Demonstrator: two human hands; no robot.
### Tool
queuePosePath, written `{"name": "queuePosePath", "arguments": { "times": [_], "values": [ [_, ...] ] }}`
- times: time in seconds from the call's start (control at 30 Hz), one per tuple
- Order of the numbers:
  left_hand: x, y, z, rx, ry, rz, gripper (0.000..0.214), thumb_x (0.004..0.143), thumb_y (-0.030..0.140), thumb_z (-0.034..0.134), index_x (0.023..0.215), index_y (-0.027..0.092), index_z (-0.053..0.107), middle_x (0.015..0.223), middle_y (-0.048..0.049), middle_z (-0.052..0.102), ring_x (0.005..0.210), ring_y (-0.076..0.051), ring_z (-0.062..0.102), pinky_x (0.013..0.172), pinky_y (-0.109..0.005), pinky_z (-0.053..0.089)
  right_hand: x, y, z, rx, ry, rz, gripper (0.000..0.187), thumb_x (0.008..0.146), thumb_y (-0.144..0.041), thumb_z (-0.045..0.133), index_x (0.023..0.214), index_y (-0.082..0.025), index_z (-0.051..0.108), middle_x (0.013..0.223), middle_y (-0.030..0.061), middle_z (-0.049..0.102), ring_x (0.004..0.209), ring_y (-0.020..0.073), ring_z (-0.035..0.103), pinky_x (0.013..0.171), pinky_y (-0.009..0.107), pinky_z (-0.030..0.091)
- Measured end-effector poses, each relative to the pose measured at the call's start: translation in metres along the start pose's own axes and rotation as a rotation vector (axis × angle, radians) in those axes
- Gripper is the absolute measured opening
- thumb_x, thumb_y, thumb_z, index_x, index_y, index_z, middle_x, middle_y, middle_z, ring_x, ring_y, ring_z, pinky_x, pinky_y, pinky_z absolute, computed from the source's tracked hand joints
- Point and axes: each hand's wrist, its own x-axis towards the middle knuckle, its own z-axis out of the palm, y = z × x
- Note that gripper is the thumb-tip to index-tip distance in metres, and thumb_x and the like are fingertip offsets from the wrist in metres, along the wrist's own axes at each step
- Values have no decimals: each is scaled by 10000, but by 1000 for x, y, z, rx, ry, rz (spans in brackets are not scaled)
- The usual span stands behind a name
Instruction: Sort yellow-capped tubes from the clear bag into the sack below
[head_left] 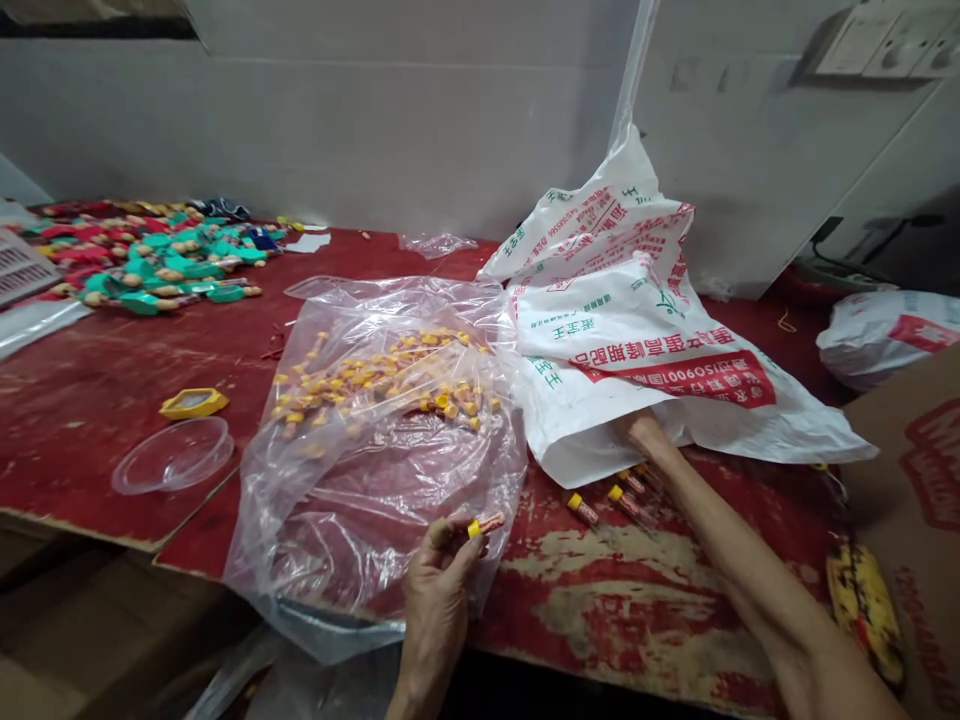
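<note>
My left hand [442,575] pinches a small clear tube [487,524] with a yellow cap and reddish contents, over the near right edge of a clear plastic bag [360,545]. Many similar yellow-capped tubes [390,375] are heaped in or on that bag. My right hand [643,430] reaches into the mouth of a white woven sack [577,410] printed in red and green; its fingers are hidden inside. Just below the sack's opening, several yellow-capped tubes [583,510] lie on the worn red tabletop [600,600].
A pile of red and green figure-like pieces [165,260] lies at the back left. Nearer are a yellow-framed item [193,403] and a clear round lid [174,456]. On the right stand a cardboard box [907,480], a spotted yellow banana-like item [862,600] and another white bag [889,335].
</note>
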Motion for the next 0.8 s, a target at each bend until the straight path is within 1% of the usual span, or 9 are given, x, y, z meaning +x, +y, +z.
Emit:
{"name": "queuePosePath", "arguments": {
  "times": [0.07, 0.13, 0.2, 0.27, 0.37, 0.47, 0.6, 0.7, 0.8],
  "values": [
    [-6, -4, 4, -22, -7, -16, 411, 505, 351, 849, 825, 173, 661, 816, -12, 679, 726, -140, 637, 662, -225, 497, -24, -6, -6, 46, -53, 18, 257, 907, -352, 504, 921, -129, 631, 858, 43, 621, 813, 170, 586, 754, 336, 481],
    [-13, -8, 9, -57, -16, -41, 413, 506, 339, 850, 837, 182, 659, 808, 7, 665, 716, -126, 625, 661, -216, 492, -58, -19, -12, 247, -94, 57, 267, 853, -357, 530, 989, -150, 629, 864, 39, 627, 781, 164, 573, 707, 308, 466],
    [-21, -14, 16, -80, -74, -76, 405, 529, 330, 847, 859, 189, 659, 815, 11, 667, 726, -117, 619, 669, -205, 486, -96, -36, -14, 722, -109, 179, 367, 791, -392, 607, 1108, -206, 596, 961, 34, 630, 786, 150, 573, 679, 280, 465],
    [-29, -20, 25, -87, -160, -111, 367, 578, 322, 830, 876, 189, 663, 821, 7, 672, 742, -115, 617, 684, -200, 481, -131, -55, -10, 1102, -81, 313, 386, 711, -401, 701, 1043, -234, 598, 926, 16, 621, 722, 133, 563, 644, 267, 469],
    [-40, -27, 35, -123, -215, -144, 326, 603, 313, 821, 863, 186, 671, 827, 3, 677, 759, -115, 620, 713, -205, 483, -167, -73, 3, 1318, 14, 393, 394, 651, -368, 770, 978, -251, 583, 888, -3, 610, 705, 124, 561, 675, 272, 487],
    [-48, -29, 39, -140, -200, -125, 328, 572, 291, 839, 836, 183, 678, 816, 9, 678, 755, -107, 619, 728, -200, 483, -184, -77, 9, 1216, 37, 341, 377, 688, -351, 754, 1019, -253, 603, 950, 10, 612, 833, 144, 573, 761, 269, 484],
    [-55, -25, 38, -63, -218, -92, 294, 592, 297, 823, 831, 183, 695, 808, -6, 698, 753, -132, 635, 738, -232, 498, -194, -76, 5, 922, -139, 159, 232, 766, -351, 683, 949, -216, 636, 965, 36, 602, 887, 175, 577, 778, 276, 482],
    [-62, -24, 38, 45, -256, -76, 294, 656, 363, 769, 886, 185, 730, 917, -53, 725, 855, -198, 660, 814, -309, 513, -199, -78, 6, 751, -202, 9, 196, 841, -344, 591, 987, -218, 627, 990, 48, 619, 922, 188, 593, 811, 298, 491],
    [-69, -29, 37, 166, -281, -10, 339, 723, 416, 695, 979, 198, 737, 1030, -81, 715, 984, -245, 645, 912, -361, 487, -207, -81, 16, 601, -175, -116, 198, 895, -321, 513, 1033, -225, 618, 1011, 58, 642, 944, 188, 606, 818, 301, 501]
  ]
}}
